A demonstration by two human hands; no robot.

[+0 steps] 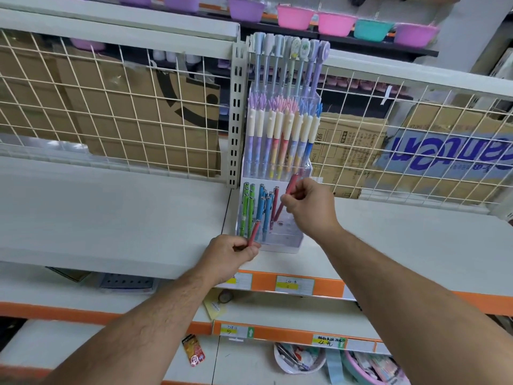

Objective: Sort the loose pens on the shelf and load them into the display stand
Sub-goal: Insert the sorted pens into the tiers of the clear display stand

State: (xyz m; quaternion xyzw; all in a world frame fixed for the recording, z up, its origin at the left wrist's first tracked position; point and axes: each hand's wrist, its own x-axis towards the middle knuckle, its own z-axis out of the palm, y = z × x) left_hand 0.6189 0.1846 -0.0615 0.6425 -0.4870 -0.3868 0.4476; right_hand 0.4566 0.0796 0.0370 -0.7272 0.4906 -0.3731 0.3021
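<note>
Left hand [232, 252]: nearest; fingers curled round the lower end of a red pen [254, 232] at the shelf [111, 218] front edge, just before the display stand [280, 247].
Right hand [308, 208]: pinches a second red pen [290, 190] mid-barrel, tip slanting into the stand's front tier beside the blue pens [263, 209].
Handling: probably light, stiff, smooth-barrelled and slippery; a mid-barrel pinch suits.

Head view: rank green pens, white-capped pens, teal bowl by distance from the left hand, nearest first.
1. green pens, front row of the stand, just above the left hand.
2. white-capped pens, middle row, higher up.
3. teal bowl, far up, to the right.
</note>
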